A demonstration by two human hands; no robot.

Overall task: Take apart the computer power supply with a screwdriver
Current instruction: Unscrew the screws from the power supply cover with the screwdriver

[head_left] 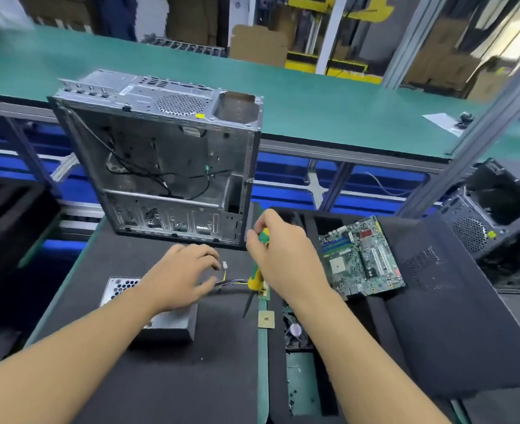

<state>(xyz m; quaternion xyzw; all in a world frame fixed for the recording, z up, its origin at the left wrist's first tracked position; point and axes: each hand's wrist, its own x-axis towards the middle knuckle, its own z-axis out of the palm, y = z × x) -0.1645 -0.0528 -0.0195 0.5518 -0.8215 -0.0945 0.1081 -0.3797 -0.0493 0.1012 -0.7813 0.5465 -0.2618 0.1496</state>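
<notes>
A grey metal power supply [173,324] lies on the black foam mat [160,377], mostly hidden under my left forearm; its perforated end shows at the left. My left hand [180,275] rests over its right end, fingers curled by the cable bundle [232,282] that runs off to the right. My right hand [278,257] grips a yellow and green screwdriver [257,275] by the handle. The dark shaft points down toward the mat just right of the power supply.
An emptied computer case [167,166] stands open behind the hands. A motherboard [361,258] lies on foam at the right, a CPU chip [266,319] and a fan [293,330] below it. Another black case [494,209] sits at far right. A green workbench [313,96] runs behind.
</notes>
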